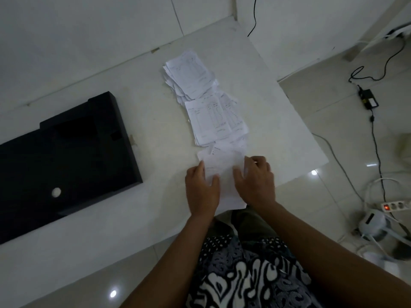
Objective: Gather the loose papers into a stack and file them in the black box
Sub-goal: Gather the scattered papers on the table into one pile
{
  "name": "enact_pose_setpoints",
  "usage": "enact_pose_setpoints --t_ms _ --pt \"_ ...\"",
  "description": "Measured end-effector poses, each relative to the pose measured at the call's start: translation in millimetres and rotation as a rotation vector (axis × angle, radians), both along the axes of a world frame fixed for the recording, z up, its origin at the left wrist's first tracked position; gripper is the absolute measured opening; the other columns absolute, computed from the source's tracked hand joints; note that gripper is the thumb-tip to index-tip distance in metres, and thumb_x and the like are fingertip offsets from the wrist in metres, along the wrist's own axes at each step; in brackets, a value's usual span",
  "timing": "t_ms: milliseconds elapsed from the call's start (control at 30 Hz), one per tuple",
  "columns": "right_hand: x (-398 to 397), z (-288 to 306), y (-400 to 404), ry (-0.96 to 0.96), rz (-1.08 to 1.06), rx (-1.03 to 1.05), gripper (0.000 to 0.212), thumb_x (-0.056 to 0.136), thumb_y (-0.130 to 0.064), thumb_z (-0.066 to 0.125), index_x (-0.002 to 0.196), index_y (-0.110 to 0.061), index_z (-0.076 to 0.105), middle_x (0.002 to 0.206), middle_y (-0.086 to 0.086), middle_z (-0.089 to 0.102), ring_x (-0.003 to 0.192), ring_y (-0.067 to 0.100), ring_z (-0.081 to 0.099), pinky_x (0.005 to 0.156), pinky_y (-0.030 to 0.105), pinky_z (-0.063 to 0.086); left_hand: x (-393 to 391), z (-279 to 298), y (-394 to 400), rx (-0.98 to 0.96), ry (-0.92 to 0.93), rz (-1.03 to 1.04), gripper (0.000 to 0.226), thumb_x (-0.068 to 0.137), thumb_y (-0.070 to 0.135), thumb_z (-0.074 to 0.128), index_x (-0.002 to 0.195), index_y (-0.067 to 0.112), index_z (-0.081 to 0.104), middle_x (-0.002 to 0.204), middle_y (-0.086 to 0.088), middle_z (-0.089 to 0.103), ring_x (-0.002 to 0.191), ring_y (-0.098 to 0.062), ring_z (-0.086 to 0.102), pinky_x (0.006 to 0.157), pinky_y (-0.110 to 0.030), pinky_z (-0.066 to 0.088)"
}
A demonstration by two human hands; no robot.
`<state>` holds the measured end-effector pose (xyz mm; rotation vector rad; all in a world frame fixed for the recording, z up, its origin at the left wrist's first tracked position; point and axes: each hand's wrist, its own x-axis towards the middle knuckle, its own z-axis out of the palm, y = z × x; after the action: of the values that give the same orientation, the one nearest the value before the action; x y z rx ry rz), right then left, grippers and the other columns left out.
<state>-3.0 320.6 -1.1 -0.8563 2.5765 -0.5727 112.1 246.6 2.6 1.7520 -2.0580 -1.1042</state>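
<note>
My left hand (201, 192) and right hand (255, 181) pinch the nearest papers (222, 172) from both sides. More papers trail away across the counter (155, 112). The black box (66, 156) lies to the left.

The flat rectangular box (66, 156) is matt black with one small pale round spot. The loose sheets of paper (213, 116) are white with faint grey printed columns. They lie on a creamy white stone worktop (155, 107). The person's patterned cloth garment (244, 274) swirls black and white, partly dotted.
</note>
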Motion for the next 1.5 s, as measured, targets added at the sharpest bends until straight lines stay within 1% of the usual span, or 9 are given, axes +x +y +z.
enact_pose_setpoints --t_ms 167,333,500,667,867,1033,1133,1233,1500 --pt "-4.4 4.2 9.9 0.022 -0.169 0.095 0.062 0.091 -0.059 0.050 0.137 -0.018 0.049 0.139 0.004 0.043 0.127 0.027 0.040 0.103 0.046 0.033 13.3 4.9 -1.5 -0.103 -0.173 -0.029 0.051 0.087 0.030 0.068 0.134 0.015 0.055 0.129 -0.005 0.055 0.119 -0.026 0.050 0.097 -0.040 0.044" --pt "16.2 2.2 7.1 -0.022 0.046 0.018 0.054 0.089 -0.046 0.058 0.133 -0.016 0.051 0.136 0.007 0.046 0.123 0.029 0.045 0.097 0.046 0.040 4.6 7.8 11.2 0.011 -0.008 -0.012 0.044 0.092 0.021 0.062 0.135 0.013 0.056 0.123 -0.005 0.054 0.109 -0.021 0.058 0.097 -0.035 0.051" --pt "0.0 4.3 9.7 -0.071 -0.097 0.036 0.063 0.086 -0.048 0.062 0.138 -0.015 0.046 0.138 0.009 0.045 0.124 0.031 0.044 0.100 0.048 0.041 13.0 7.3 0.9 0.037 0.039 0.143 0.033 0.092 0.021 0.064 0.123 0.010 0.063 0.115 -0.004 0.063 0.100 -0.020 0.065 0.092 -0.035 0.053" --pt "6.3 7.4 -11.3 -0.284 -0.144 0.010 0.068 0.080 -0.040 0.074 0.136 -0.016 0.044 0.128 0.009 0.054 0.115 0.028 0.054 0.096 0.045 0.049 5.0 6.9 1.5 0.079 0.043 0.042 0.022 0.090 0.015 0.063 0.110 0.016 0.070 0.098 0.002 0.063 0.089 -0.016 0.064 0.077 -0.022 0.046" --pt "-14.9 11.3 -27.4 -0.506 -0.248 0.076 0.015 0.078 -0.020 0.072 0.089 -0.017 0.061 0.100 0.005 0.066 0.078 0.018 0.062 0.075 0.043 0.060 1.3 5.1 -23.8 -0.002 -0.039 0.004 0.012 0.091 0.022 0.062 0.097 0.016 0.071 0.093 0.000 0.072 0.084 -0.016 0.066 0.071 -0.024 0.046" --pt "-11.0 17.4 -30.5 -0.479 -0.281 0.124 0.026 0.080 -0.026 0.063 0.102 -0.016 0.055 0.105 0.005 0.056 0.085 0.022 0.059 0.073 0.040 0.056 -28.3 2.8 -74.9 -0.279 -0.098 -0.079 0.029 0.091 0.028 0.061 0.119 0.020 0.065 0.120 -0.004 0.060 0.111 -0.024 0.057 0.087 -0.038 0.051" --pt "-6.4 23.4 -28.6 -0.439 -0.295 0.141 0.042 0.082 -0.033 0.070 0.107 -0.022 0.038 0.100 -0.002 0.048 0.087 0.019 0.050 0.071 0.034 0.042 -52.4 -3.9 -113.5 -0.313 -0.145 -0.347 0.047 0.094 0.025 0.059 0.140 0.021 0.053 0.153 -0.005 0.042 0.139 -0.027 0.039 0.109 -0.044 0.039" --pt "-1.1 24.5 -29.2 -0.389 -0.266 0.150 0.049 0.081 -0.031 0.074 0.104 -0.025 0.030 0.095 -0.005 0.045 0.085 0.020 0.048 0.076 0.038 0.044 -64.2 -15.3 -137.1 -0.285 -0.249 -0.580 0.050 0.097 0.027 0.056 0.146 0.024 0.047 0.161 -0.004 0.031 0.149 -0.026 0.026 0.116 -0.045 0.032" --pt "-21.6 15.2 -24.8 -0.650 -0.393 0.099 0.006 0.082 -0.017 0.067 0.083 -0.011 0.068 0.084 0.007 0.066 0.071 0.019 0.061 0.075 0.041 0.059 -59.0 -24.8 -144.9 -0.297 -0.265 -0.613 0.044 0.098 0.037 0.054 0.141 0.030 0.052 0.159 0.000 0.034 0.148 -0.024 0.029 0.114 -0.046 0.035"
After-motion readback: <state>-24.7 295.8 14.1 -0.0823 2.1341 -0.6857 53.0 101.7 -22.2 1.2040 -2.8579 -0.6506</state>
